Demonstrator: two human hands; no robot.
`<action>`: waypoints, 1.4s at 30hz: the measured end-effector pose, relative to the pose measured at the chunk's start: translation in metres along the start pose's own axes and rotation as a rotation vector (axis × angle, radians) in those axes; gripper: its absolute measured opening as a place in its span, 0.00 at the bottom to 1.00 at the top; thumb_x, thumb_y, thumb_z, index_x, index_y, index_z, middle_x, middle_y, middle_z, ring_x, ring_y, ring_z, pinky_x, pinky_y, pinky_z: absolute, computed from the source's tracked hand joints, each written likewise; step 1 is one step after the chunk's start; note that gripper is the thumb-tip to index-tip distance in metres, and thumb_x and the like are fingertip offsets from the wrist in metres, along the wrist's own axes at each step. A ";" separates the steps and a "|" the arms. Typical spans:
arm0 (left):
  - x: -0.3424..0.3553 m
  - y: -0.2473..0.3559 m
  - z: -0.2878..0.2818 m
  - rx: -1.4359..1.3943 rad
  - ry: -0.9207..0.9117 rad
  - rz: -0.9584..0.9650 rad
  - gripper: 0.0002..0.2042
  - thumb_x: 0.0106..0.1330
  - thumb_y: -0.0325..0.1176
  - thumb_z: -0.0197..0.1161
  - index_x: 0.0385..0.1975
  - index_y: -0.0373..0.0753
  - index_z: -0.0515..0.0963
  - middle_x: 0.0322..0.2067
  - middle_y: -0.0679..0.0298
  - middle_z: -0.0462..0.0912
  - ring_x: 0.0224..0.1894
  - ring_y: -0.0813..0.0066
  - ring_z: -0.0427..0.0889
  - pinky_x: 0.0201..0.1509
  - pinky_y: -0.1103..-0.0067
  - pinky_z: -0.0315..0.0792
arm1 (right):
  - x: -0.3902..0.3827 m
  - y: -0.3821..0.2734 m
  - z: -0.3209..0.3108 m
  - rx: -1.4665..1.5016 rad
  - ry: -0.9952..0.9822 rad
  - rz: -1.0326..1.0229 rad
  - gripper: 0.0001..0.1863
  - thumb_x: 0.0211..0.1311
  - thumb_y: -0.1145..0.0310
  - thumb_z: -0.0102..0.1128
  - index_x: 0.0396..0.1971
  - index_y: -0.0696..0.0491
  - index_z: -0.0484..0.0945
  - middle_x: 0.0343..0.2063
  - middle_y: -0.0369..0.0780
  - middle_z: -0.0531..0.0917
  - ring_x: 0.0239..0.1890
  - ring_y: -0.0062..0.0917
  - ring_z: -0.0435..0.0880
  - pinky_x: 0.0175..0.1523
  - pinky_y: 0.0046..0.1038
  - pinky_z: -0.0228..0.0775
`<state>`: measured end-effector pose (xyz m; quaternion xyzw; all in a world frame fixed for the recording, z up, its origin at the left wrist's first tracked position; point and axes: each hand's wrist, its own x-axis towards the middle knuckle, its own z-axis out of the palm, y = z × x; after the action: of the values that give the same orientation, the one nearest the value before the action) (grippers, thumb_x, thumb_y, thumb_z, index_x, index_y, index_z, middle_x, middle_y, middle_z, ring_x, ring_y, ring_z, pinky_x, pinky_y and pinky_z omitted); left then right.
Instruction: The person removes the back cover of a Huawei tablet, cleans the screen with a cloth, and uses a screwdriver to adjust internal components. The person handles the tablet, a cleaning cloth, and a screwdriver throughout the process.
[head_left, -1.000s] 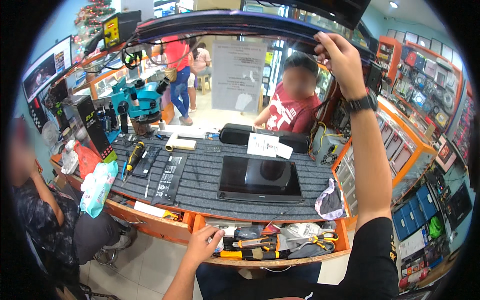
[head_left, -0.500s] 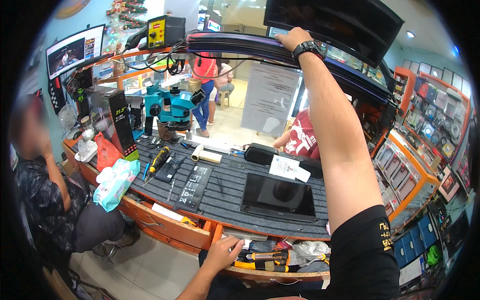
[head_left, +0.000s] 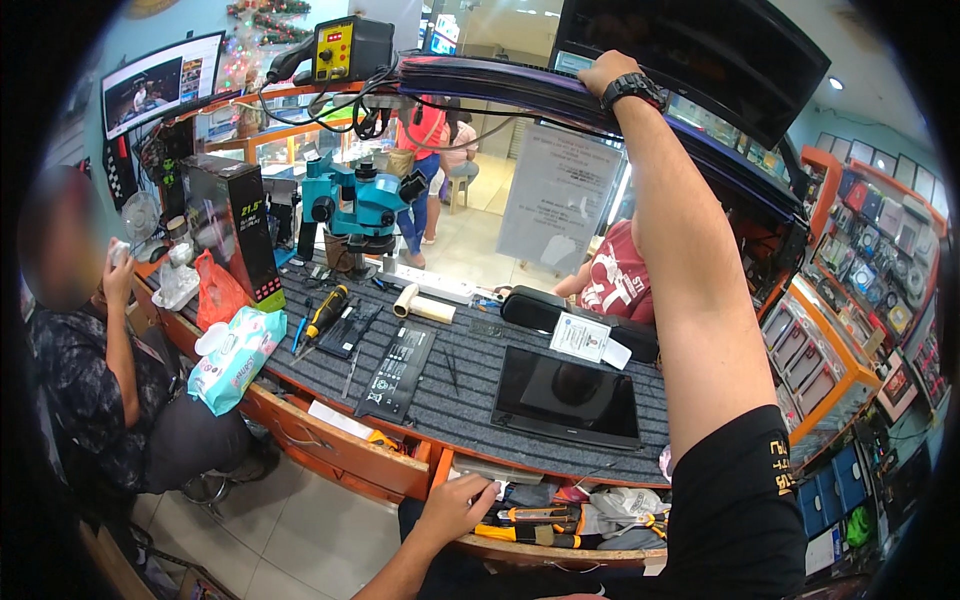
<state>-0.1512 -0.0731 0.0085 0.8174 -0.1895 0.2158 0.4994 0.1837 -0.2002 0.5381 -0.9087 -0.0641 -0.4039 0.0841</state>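
Note:
My right arm stretches up to the raised shelf. There my right hand rests at the end of a stack of thin dark panels, below a large black monitor. Its fingertips are hidden, so any grip cannot be made out. My left hand lies at the left edge of an open drawer, fingers loosely apart and seemingly holding nothing. Inside the drawer are yellow-and-black hand tools and a crumpled grey-white bag. A black laptop screen lies on the ribbed grey mat, with a flat black battery left of it.
A teal microscope stands at the bench's back, with a yellow-black screwdriver and white power strip nearby. A wipes pack overhangs the left edge above another open drawer. One person sits left; another is across the bench.
The view has shifted slightly, moving the scene a little to the right. My right hand stays at the shelf and my left by the drawer. The seated person's hand has moved outward from the head.

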 end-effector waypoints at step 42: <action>0.394 0.131 -0.208 -0.768 0.173 0.062 0.17 0.75 0.38 0.56 0.51 0.28 0.76 0.41 0.51 0.87 0.38 0.62 0.89 0.37 0.75 0.86 | -0.165 0.159 -0.054 1.754 -0.181 0.118 0.16 0.74 0.69 0.50 0.53 0.63 0.70 0.46 0.48 0.83 0.44 0.38 0.88 0.51 0.35 0.85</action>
<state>0.0752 0.0200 0.4032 0.5437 -0.2381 0.2123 0.7763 0.0638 -0.3752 0.4345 -0.5473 -0.3102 -0.1310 0.7662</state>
